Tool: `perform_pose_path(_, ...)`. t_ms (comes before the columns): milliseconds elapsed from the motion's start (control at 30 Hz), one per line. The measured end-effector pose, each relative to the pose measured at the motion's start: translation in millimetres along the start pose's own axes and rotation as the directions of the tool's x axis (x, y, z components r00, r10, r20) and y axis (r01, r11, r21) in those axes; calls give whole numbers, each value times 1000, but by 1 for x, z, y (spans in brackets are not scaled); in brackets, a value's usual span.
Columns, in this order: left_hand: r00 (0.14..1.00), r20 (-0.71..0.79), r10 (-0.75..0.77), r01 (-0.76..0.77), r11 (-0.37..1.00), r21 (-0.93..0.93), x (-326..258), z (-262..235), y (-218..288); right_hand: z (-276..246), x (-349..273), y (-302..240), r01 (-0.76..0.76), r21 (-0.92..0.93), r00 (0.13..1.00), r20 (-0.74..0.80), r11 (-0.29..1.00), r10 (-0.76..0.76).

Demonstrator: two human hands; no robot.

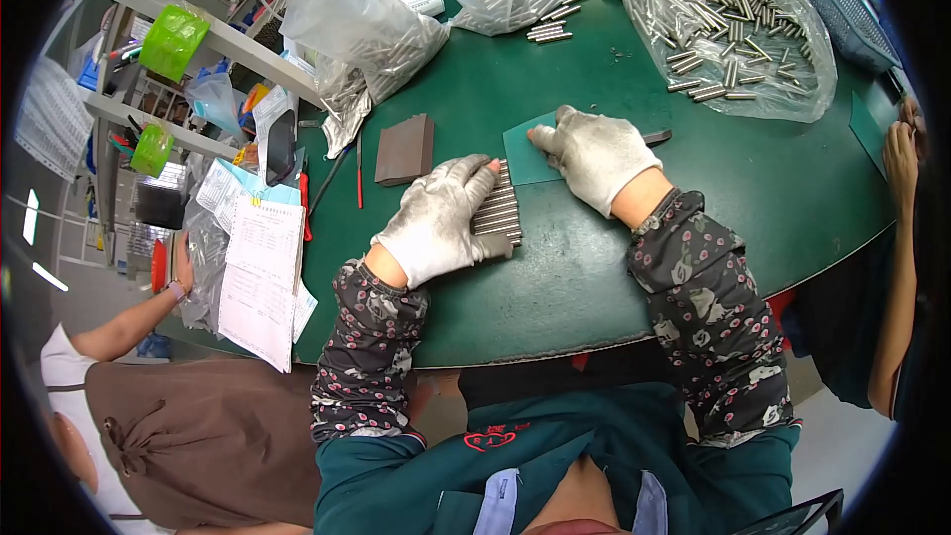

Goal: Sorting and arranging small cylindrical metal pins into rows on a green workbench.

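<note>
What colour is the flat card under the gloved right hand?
The flat card is teal green, seen in the head view.

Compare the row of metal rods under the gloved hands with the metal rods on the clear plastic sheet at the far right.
The row of metal rods lies side by side, parallel, beside the left hand and right hand. The rods on the clear plastic sheet lie scattered, pointing all ways, untouched and far more numerous. Both are short silvery cylinders on the green table.

Single view, head-worn fisheye, looking steeply down from above the person's chest onto a green table [594, 267]. Close range: both gloved hands sit near picture centre, forearms entering from the lower edge. Table edge bows strongly toward the rim. Far side of table at top; shelving [198, 40] at upper left.
</note>
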State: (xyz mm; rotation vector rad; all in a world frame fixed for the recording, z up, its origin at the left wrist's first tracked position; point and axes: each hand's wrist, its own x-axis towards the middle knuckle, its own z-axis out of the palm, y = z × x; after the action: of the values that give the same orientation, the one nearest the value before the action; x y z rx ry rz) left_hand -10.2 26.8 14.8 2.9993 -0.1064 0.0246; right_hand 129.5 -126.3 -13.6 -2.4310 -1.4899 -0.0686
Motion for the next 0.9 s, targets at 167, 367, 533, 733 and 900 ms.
perform_pose_path(167, 967, -87, -238, 222, 961, -165, 20, -4, -11, -26, 2, -12, 43, 431, 922, -365, 901, 130)
perform_pose_path(367, 958, -5, -287, 276, 923, -270, 33, 14, -29, -33, 17, -16, 211, 954, 918, -120, -211, 378)
perform_pose_path(533, 971, -109, -213, 163, 922, -350, 37, 19, -30, -8, 21, -9, 236, 880, 910, -51, -413, 411)
perform_pose_path(733, 957, -287, -34, -32, 975, -221, 45, 27, -33, -14, 16, -10, 109, 968, 956, -40, -227, 291)
perform_pose_path(900, 961, -273, -37, -55, 945, -321, 45, 30, -40, -11, 17, -10, 207, 868, 924, -21, -452, 382)
